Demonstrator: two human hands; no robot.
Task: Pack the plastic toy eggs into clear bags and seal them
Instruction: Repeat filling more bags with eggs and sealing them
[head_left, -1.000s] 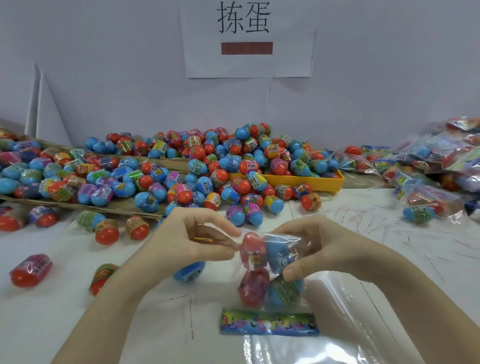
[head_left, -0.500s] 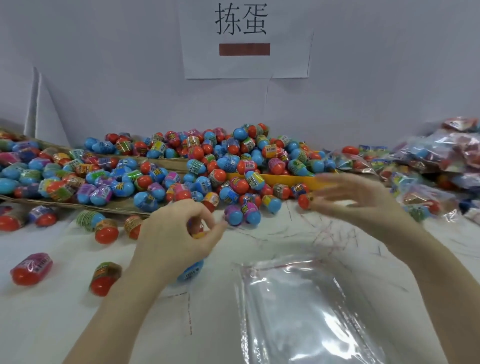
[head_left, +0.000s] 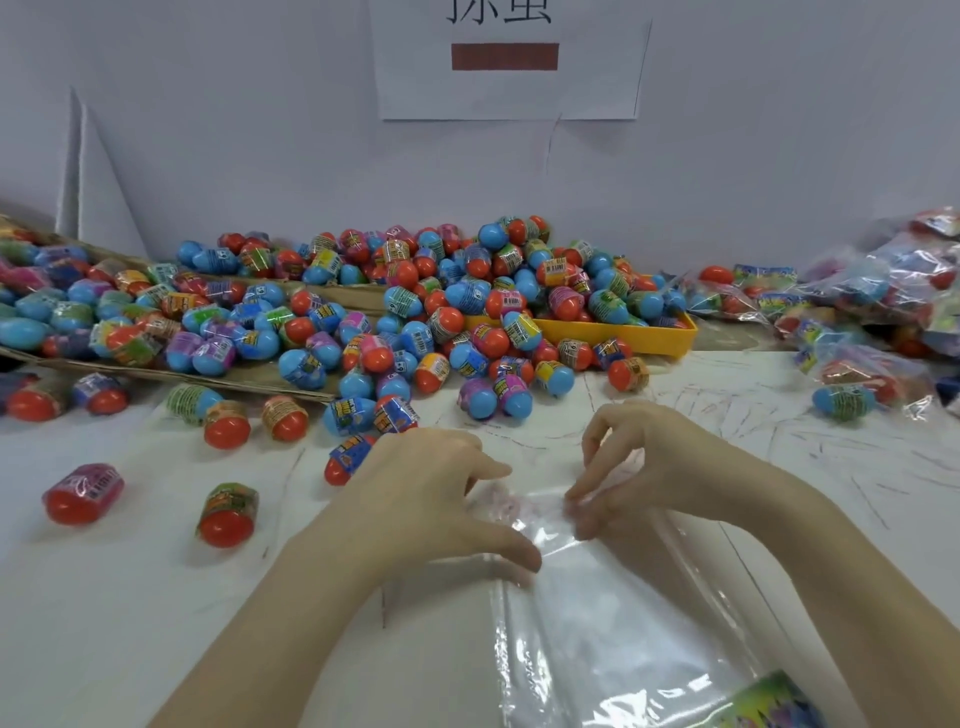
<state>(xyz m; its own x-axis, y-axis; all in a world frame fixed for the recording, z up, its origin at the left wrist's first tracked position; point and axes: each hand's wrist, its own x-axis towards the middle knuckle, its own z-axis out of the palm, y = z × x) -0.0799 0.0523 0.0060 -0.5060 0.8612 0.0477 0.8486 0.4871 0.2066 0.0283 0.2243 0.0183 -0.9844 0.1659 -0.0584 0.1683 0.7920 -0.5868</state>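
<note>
Filled bag of four eggs, held between both hands a second ago, gone from the working area; presumably set aside on the heap of sealed clear bags of eggs (head_left: 878, 291) at the right edge of the bench (head_left: 104, 623), though not traceable there. Right hand (head_left: 670, 467), out at the egg pile half a second ago, now back at the near edge. Meaning for the task: one pack complete, next cycle starting with bag pick-up.

Stack of flat clear plastic bags (head_left: 623, 597) lying at the near edge of the bench, right of centre. Right hand pinching the far edge of the top sheet between thumb and fingertips. Left hand (head_left: 431, 499) with thumb laid on the left edge of the stack; fingers loosely curled, possibly around a small item, not confirmable from this angle.

Loose blue and red plastic toy eggs (head_left: 467, 322) heaped along the far edge, spilling over a yellow plastic tray (head_left: 623, 332) and brown cardboard sheets (head_left: 208, 376); several strays toward the left edge.

Next requirement: separate one bag, open its mouth.
</note>
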